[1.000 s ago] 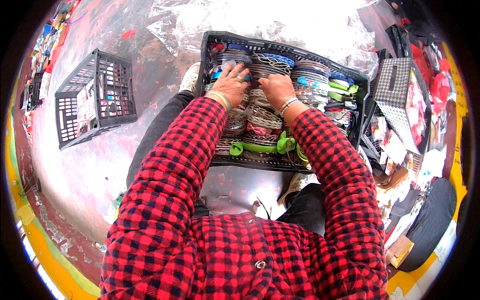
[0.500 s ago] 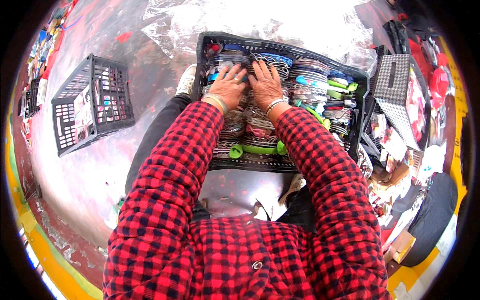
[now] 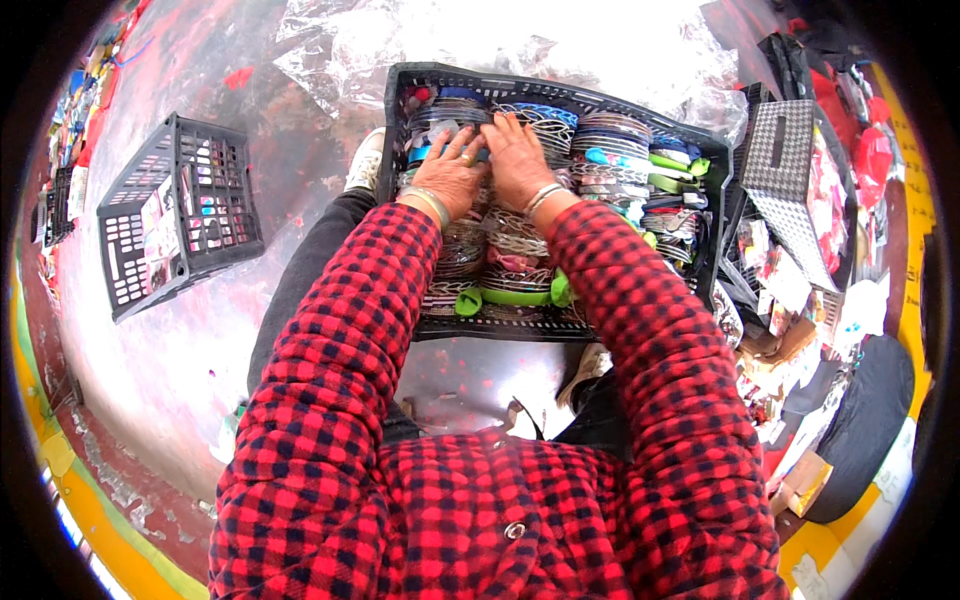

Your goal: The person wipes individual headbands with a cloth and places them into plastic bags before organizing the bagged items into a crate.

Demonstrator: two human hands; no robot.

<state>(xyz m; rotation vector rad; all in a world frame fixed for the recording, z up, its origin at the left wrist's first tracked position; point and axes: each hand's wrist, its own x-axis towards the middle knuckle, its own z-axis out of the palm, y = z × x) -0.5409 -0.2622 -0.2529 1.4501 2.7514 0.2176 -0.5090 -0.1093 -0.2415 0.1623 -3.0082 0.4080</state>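
A black plastic crate (image 3: 560, 95) lies on the floor before me, packed with rows of hairbands and bangles in blue, silver, green and brown. My left hand (image 3: 452, 172) rests flat on the bands in the crate's left middle, fingers spread. Right beside it, my right hand (image 3: 516, 155) presses on the same rows, touching the left hand. Both wrists carry a bracelet, and red-and-black checked sleeves cover my forearms. A bright green band (image 3: 515, 296) lies near the crate's front edge. Whether either hand grips a band I cannot tell.
A second black crate (image 3: 175, 225) holding a few small items stands to the left on the grey floor. Crumpled clear plastic sheet (image 3: 560, 40) lies behind the main crate. A checked box (image 3: 790, 180) and piled packaged goods crowd the right side.
Both hands have moved farther up the crate toward its back rows and come closer together; the right hand now lies against the left.
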